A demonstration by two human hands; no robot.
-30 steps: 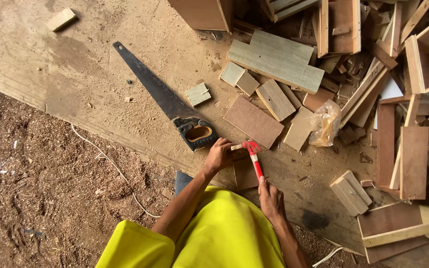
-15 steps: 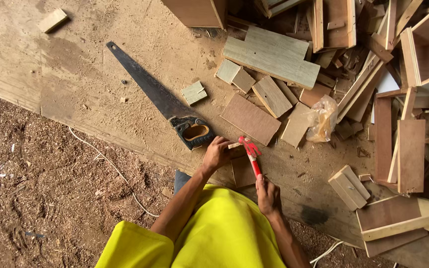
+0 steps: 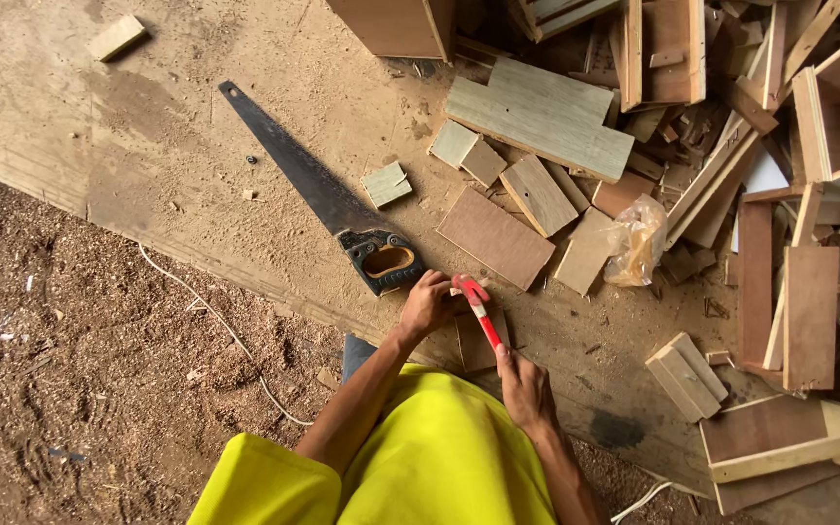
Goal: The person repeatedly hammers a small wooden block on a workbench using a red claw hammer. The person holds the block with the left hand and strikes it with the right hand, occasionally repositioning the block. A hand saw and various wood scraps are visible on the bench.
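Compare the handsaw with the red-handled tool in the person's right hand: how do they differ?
The handsaw lies free on the board, untouched; the red-handled tool is gripped by the right hand, its head by the left hand. The handsaw is far longer, with a dark blade and black handle; the red-handled tool is short and slim. Both lie slanted the same way.

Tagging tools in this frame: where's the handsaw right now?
Head view, centre-left: the handsaw lies flat on the plywood board, blade running up-left, its handle just above the left hand and left of the small wood offcuts.
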